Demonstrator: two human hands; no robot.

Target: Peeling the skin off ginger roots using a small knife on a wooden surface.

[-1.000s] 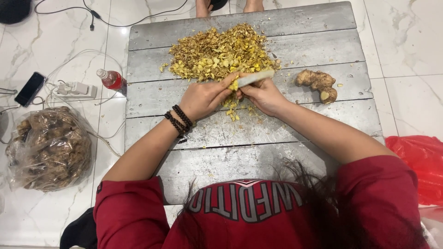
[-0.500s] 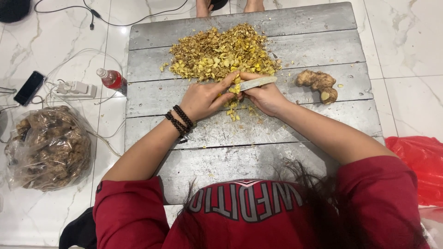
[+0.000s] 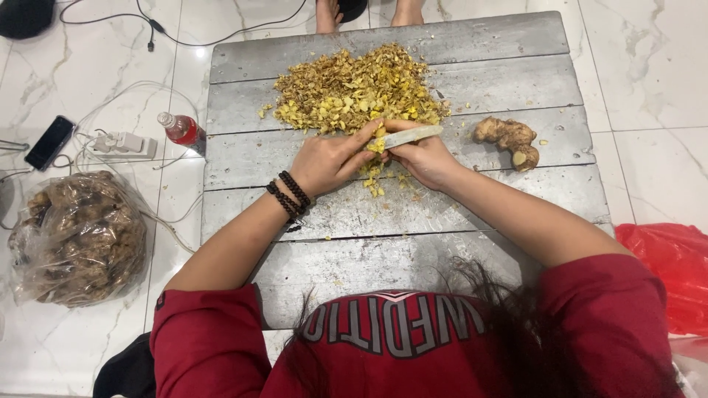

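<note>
Ginger piece [image 3: 377, 141], yellow and peeled, pinched in left hand [image 3: 328, 161] just below the peelings pile [image 3: 358, 88]; right hand [image 3: 424, 156] grips knife [image 3: 410, 135] against it.

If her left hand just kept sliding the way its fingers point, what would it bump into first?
The left hand points up and to the right, toward the knife held in the right hand. It would probably meet that blade first, then the pile of yellow chopped ginger pieces beyond.
</note>
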